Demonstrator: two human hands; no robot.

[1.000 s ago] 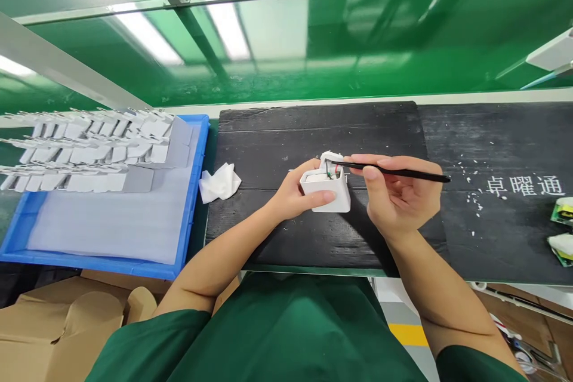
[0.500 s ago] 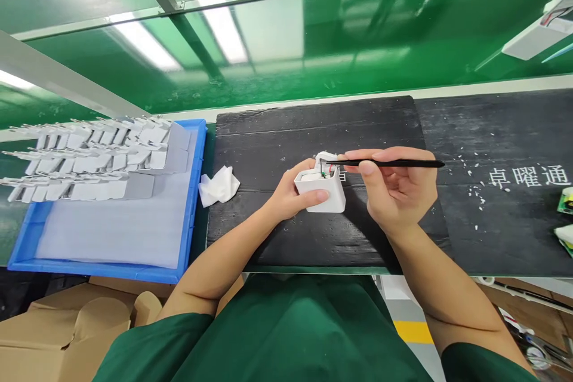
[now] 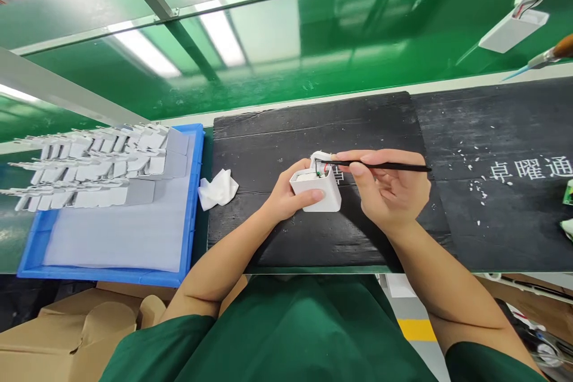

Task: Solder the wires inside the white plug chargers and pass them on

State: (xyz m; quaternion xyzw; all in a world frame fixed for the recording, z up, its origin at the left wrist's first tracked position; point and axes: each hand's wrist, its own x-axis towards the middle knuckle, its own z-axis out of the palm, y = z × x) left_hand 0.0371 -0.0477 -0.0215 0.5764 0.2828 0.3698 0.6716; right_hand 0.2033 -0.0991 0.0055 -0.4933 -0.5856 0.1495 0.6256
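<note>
My left hand (image 3: 290, 191) is closed around a small white plastic case (image 3: 323, 194), thumb across its front, a little above the black mat (image 3: 277, 131). The case is open at the top, and red, green and black wires (image 3: 320, 172) show inside. A white flap or lid part (image 3: 317, 158) stands up at its far side. Between the thumb and fingers of my right hand (image 3: 391, 191) are black tweezers (image 3: 389, 166), held nearly level. Their tips reach into the case's opening by the wires; whether they grip a wire I cannot tell.
On the left, a blue tray (image 3: 190, 203) carries rows of white cases (image 3: 102, 161). A crumpled white cloth (image 3: 219, 189) lies between tray and mat. White scraps (image 3: 478, 191) dot the right mat. At upper right are another open white case (image 3: 514, 27) and a brown-handled tool (image 3: 561, 49).
The view has shifted slightly, bringing more of the upper-right case and tool into sight. Both hands keep their holds, with the tweezers still at the case's opening.
</note>
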